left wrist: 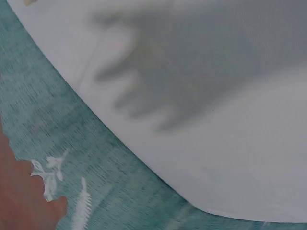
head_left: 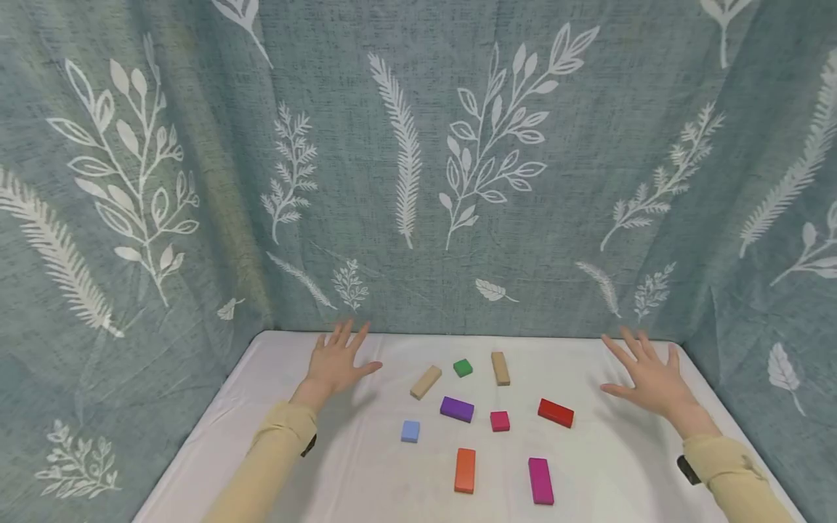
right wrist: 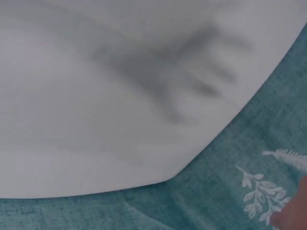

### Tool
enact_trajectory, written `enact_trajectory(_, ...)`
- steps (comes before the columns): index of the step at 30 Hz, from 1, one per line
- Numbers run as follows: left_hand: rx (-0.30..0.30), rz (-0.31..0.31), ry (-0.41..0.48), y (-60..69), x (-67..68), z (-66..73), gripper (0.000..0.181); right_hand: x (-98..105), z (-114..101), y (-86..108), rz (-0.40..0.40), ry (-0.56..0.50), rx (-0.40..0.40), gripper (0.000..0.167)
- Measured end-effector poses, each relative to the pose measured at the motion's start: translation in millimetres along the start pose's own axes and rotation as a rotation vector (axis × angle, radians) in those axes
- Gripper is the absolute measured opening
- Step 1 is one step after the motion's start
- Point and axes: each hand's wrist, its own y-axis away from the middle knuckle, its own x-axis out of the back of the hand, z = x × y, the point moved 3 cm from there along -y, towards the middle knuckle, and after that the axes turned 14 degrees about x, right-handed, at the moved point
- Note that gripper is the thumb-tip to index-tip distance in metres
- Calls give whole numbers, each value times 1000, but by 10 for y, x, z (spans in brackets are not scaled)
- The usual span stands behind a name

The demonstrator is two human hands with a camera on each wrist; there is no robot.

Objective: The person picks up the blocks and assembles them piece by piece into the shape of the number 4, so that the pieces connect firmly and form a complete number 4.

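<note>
Flanking smooth, sharp-edged oblong and squarish blocks on the white worktop — left hand near ten o'clock, right hand near two — both raised, fingers splayed.

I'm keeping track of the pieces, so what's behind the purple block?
Behind the purple block sits the green block, between the left tan block and right tan block, then the leaf-patterned curtain. The purple block's far side and whatever lies beneath it are hidden.
</note>
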Motion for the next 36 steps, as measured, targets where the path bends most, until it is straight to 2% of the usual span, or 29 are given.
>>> enact_trajectory(8,-136,45,30,61,35,160,80,1,-249,-46,35,-14,105,89)
enact_trajectory(18,-264,91,114,224,46,334,78,-68,-542,-64,-8,-138,163,88)
enact_trajectory(24,-297,57,154,286,25,424,76,-102,-665,-58,-10,-192,181,88)
enact_trajectory(28,-326,56,174,320,26,475,72,-130,-726,-65,-1,-215,196,85)
enact_trajectory(36,-396,32,234,362,3,567,67,-158,-828,-37,14,-238,282,79)
